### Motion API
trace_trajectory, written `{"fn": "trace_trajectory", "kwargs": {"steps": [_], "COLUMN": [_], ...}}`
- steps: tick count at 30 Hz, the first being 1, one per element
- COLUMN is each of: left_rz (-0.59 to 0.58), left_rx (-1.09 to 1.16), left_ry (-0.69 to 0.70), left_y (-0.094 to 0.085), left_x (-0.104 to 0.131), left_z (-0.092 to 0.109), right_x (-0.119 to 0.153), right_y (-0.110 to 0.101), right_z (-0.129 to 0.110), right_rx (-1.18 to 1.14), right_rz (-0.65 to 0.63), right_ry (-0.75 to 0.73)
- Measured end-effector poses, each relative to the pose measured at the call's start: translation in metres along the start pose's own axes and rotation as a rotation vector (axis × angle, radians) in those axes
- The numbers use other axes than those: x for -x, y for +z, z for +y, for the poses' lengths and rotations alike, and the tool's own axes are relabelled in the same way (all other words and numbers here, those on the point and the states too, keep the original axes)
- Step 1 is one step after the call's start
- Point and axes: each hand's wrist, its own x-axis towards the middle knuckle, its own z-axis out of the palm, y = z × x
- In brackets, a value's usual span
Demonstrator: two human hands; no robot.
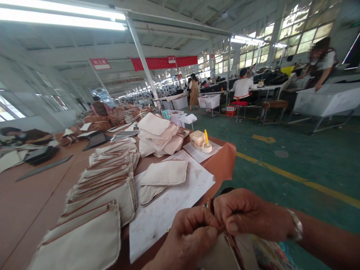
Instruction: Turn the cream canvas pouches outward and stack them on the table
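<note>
My left hand [191, 234] and my right hand [247, 215] meet at the lower right, just off the table's edge. Fingers of both are pinched on the brown-trimmed end of a beige fabric piece [218, 253]. A dark slit or strip runs down this piece; my fingers cover its upper end. To the left lies a long overlapping row of beige fabric pouches [98, 198] with brown edges. Two beige pieces [164, 172] rest on a stained white paper sheet [168, 210]. Behind them rises a pile of pale panels [157, 129].
An off-white container with a yellow-handled brush [206, 137] stands near the table corner. The brown-covered table [33, 210] also bears dark panels [42, 154]. Beyond the green floor, a person [320, 65] leans over a white bin [327, 98]. Other people sit or stand farther back.
</note>
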Motion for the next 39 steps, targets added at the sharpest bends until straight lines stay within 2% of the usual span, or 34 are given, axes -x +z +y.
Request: {"fn": "trace_trajectory", "kwargs": {"steps": [2,4,8,11,14,19,22,25,27,30,34,39], "left_rz": [-0.045,-0.09,-0.177,-0.179,-0.142,-0.06,0.041,0.152,0.189,0.195,0.223,0.14], "left_rx": [0.112,0.128,0.077,0.029,-0.031,-0.12,-0.247,-0.467,-0.6,-0.72,-0.793,-0.886], "left_ry": [-0.021,-0.061,-0.125,-0.124,-0.078,-0.014,0.037,0.15,0.289,0.453,0.453,0.479], "left_y": [-0.006,-0.013,-0.026,-0.028,-0.025,-0.019,-0.015,-0.006,-0.001,0.001,-0.011,-0.021], "left_x": [0.001,0.002,0.003,0.002,0.001,0.0,0.0,0.001,0.002,0.004,0.008,0.011], "left_z": [-0.007,-0.01,-0.003,0.004,0.007,0.006,0.008,0.013,0.016,0.018,0.017,0.009], "right_x": [0.001,0.001,-0.001,-0.001,0.0,-0.002,-0.004,-0.006,-0.006,-0.005,-0.001,-0.002], "right_y": [-0.003,-0.006,-0.014,-0.018,-0.017,-0.009,-0.003,0.002,0.004,0.005,0.004,0.002], "right_z": [0.003,0.001,-0.005,-0.005,-0.006,-0.019,-0.03,-0.037,-0.04,-0.042,-0.039,-0.026], "right_rx": [0.001,0.012,-0.008,-0.032,0.016,0.172,0.24,0.269,0.304,0.382,0.423,0.396], "right_rz": [-0.02,-0.053,-0.125,-0.12,-0.107,-0.054,-0.033,-0.011,0.005,0.018,0.025,0.039], "right_ry": [0.012,0.015,0.035,0.07,0.067,-0.029,-0.064,-0.063,-0.05,-0.011,0.083,0.218]}}
